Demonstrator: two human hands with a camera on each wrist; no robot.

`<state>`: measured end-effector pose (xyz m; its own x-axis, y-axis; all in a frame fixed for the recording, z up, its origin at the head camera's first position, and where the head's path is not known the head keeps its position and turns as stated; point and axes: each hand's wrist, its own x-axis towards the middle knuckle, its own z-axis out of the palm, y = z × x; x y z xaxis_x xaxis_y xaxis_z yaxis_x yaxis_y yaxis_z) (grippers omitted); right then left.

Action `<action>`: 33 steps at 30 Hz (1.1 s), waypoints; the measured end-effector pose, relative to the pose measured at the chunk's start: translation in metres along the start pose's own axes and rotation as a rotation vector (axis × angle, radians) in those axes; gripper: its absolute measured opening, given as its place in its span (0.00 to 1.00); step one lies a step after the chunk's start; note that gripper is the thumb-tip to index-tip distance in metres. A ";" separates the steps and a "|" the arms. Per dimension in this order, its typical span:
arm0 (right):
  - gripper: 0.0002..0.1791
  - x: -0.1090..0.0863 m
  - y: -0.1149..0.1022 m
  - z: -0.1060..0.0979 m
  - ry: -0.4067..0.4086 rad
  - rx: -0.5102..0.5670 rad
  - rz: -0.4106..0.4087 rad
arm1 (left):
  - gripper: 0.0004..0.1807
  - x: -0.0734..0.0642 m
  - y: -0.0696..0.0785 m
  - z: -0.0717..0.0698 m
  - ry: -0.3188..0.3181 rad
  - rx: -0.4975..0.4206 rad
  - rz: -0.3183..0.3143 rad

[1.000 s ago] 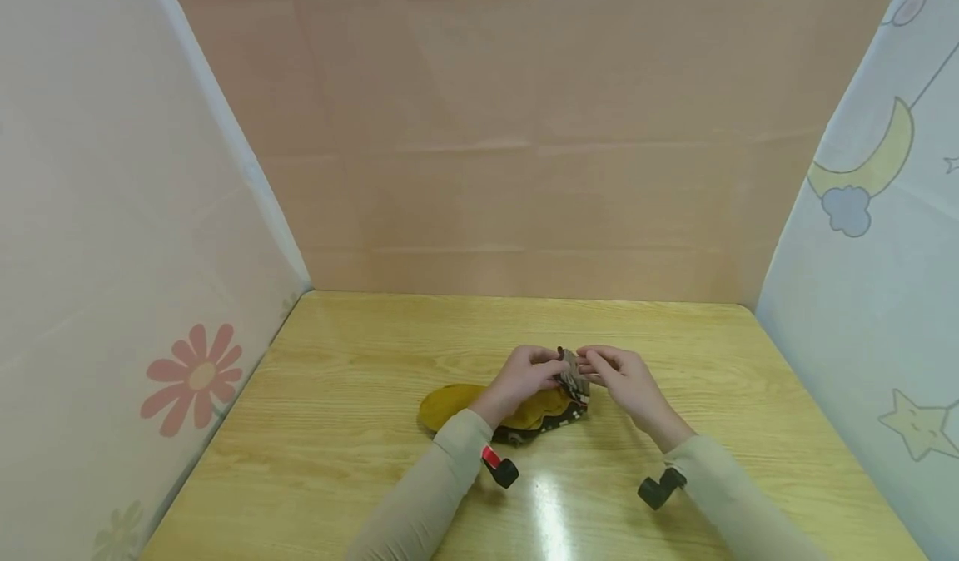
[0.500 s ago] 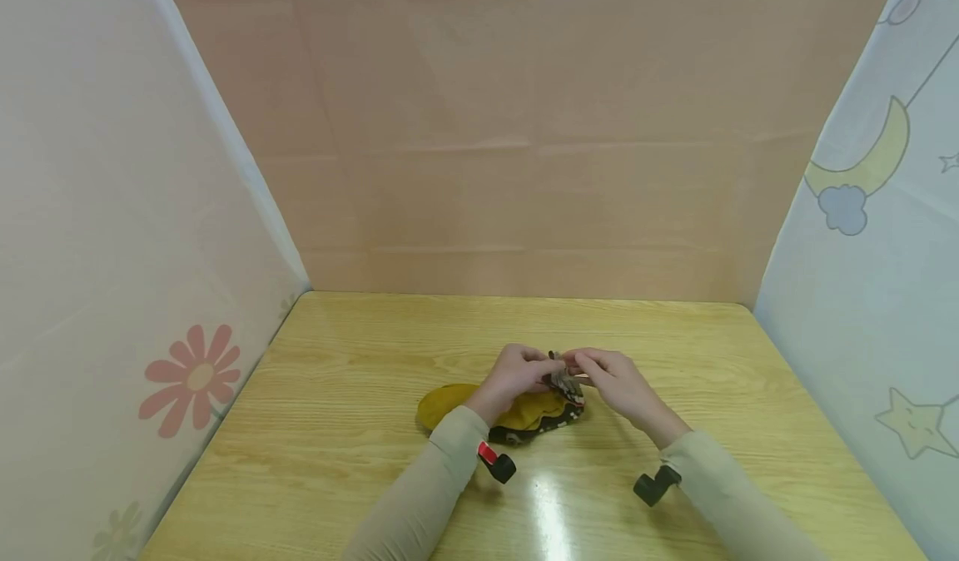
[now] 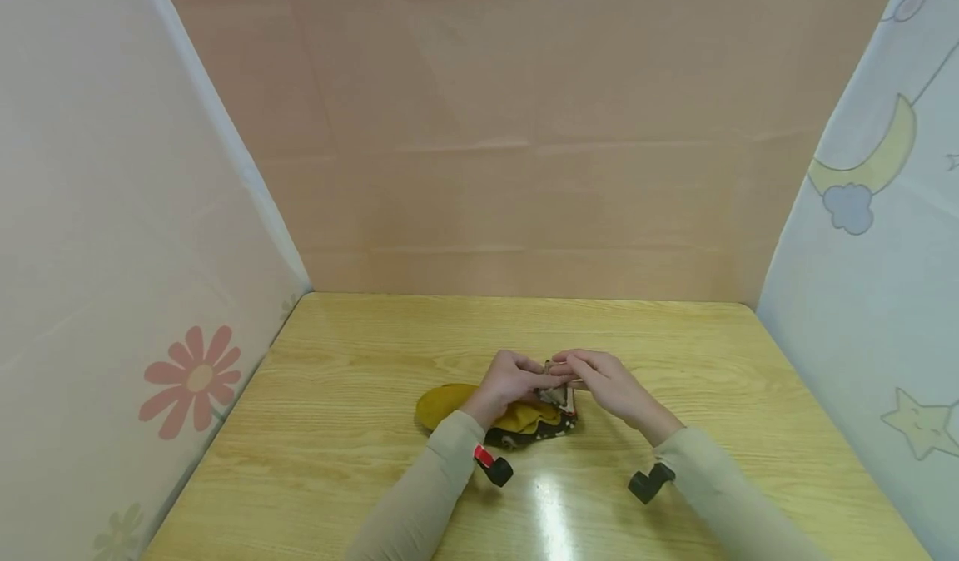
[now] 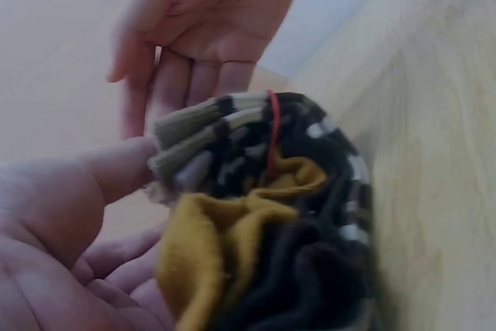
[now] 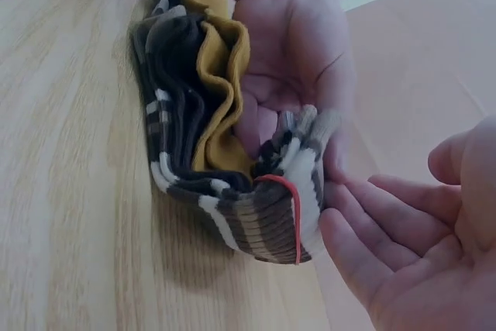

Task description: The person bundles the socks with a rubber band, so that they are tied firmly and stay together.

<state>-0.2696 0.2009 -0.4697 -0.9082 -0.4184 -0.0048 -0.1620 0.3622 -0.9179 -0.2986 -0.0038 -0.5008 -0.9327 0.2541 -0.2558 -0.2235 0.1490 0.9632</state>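
A pair of socks lies in a loose stack, one mustard yellow sock (image 3: 438, 407) above a dark patterned sock (image 5: 167, 133). The ribbed striped cuff (image 4: 213, 141) is bent up and back over the stack, and a thin red line crosses it. With thumb and fingers, my left hand (image 3: 509, 386) pinches this cuff; some of its fingers are hidden behind the fabric. My right hand (image 3: 610, 386) is at the cuff's other side, its fingers mostly straight and their tips at the fabric's edge, close to the left thumb.
The socks rest on a wooden table (image 3: 360, 345). A plain peach sheet (image 3: 539, 170) stands behind it, and printed white sheets rise at the left and right sides. Small black cameras hang from both wrists.
Both hands have shifted slightly left, and the bent cuff has come further left over the stack. The yellow end of the socks has hardly moved.
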 end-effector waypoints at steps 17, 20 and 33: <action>0.19 0.003 0.008 0.003 0.019 -0.091 -0.083 | 0.14 0.003 -0.009 -0.020 -0.057 -0.017 0.003; 0.13 0.000 0.017 0.003 0.097 -0.237 -0.206 | 0.16 0.005 -0.016 -0.020 -0.053 -0.082 0.013; 0.15 0.003 0.042 0.000 0.194 -0.686 -0.775 | 0.19 0.012 -0.028 -0.027 -0.107 -0.263 0.104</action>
<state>-0.2793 0.2144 -0.5081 -0.4992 -0.6186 0.6067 -0.8534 0.4721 -0.2209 -0.3117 -0.0307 -0.5286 -0.9227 0.3560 -0.1480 -0.2064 -0.1321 0.9695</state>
